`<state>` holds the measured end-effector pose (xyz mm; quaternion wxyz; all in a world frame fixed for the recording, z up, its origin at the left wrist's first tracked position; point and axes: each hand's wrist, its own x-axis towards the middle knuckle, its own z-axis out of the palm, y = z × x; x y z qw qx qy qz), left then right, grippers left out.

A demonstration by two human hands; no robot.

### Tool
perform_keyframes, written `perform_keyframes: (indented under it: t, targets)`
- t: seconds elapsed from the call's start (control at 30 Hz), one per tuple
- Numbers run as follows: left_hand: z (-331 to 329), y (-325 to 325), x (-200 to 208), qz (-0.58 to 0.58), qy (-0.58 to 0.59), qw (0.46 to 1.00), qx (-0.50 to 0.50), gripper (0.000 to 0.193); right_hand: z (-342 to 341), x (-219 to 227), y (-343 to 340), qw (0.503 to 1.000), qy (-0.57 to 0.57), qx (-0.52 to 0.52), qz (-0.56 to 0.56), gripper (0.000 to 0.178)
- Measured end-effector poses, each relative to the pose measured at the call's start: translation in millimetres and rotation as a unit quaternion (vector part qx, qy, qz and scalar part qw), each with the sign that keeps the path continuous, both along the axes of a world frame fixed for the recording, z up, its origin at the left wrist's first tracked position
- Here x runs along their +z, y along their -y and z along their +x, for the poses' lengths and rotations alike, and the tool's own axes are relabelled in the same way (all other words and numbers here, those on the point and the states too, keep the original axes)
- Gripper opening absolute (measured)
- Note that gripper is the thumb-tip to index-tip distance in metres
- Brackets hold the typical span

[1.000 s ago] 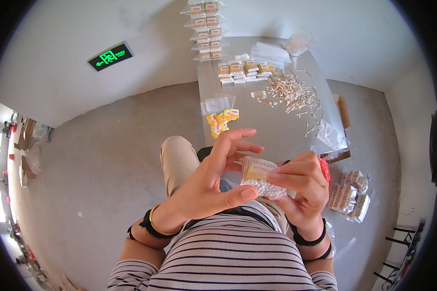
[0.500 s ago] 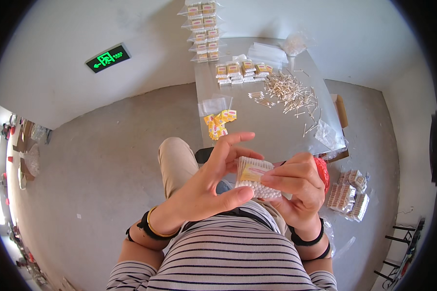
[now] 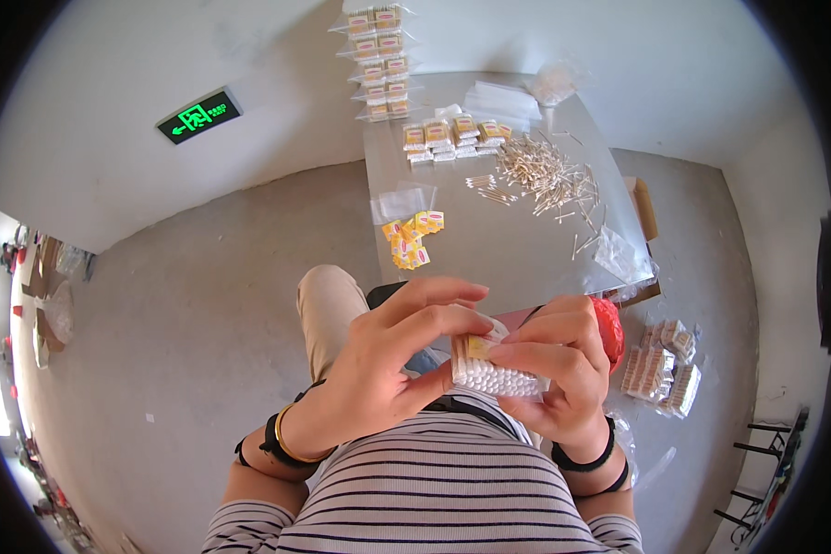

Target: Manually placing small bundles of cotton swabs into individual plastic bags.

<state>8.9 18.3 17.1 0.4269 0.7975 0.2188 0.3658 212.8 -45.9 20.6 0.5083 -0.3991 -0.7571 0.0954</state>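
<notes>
In front of my waist is a small clear bag of cotton swabs (image 3: 497,377) with a yellow label card. White swab heads face me in packed rows. My right hand (image 3: 568,369) grips the bag from the right, thumb over the label side and fingers curled. From the left, my left hand (image 3: 383,355) closes on it, with a finger along the upper edge and the thumb at the lower left corner. Its index finger stays stretched out above the bag. Part of the label is hidden behind my right thumb.
On the metal table (image 3: 471,240) lie yellow label cards (image 3: 411,242), loose cotton swabs (image 3: 545,175), filled packs (image 3: 439,138) and clear bags (image 3: 499,103). A tall stack of packs (image 3: 374,65) stands at the back left. Bundled packs (image 3: 656,369) rest on the floor at right.
My left hand has moved from open beside the bag to closing its fingers and thumb on it. The bag has tilted, showing more of the swab heads. My right hand keeps its grip.
</notes>
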Motion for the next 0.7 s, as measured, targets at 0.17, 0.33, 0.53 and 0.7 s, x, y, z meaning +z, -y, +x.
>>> perform_keyframes:
  t: [0.17, 0.33, 0.53, 0.7]
  targets:
    - [-0.5, -4.9, -0.9, 0.16, 0.011, 0.986, 0.041, 0.03, -2.6, -1.1, -0.2, 1.0, 0.006, -0.01, 0.008, 0.035]
    - [-4.7, -7.7, -2.0, 0.207, 0.03, 0.977, 0.036, 0.028, -4.2, 3.6, 0.6, 1.0, 0.008, -0.004, 0.005, 0.033]
    - [-5.0, -6.9, -3.6, 0.219, 0.045, 0.974, 0.046, 0.023, -6.4, 3.0, 2.2, 0.999, 0.027, -0.017, 0.02, 0.032]
    - [-3.4, -5.2, -3.2, 0.223, 0.064, 0.971, 0.053, 0.022, -6.5, 3.3, 3.5, 0.999, 0.025, -0.019, 0.029, 0.033]
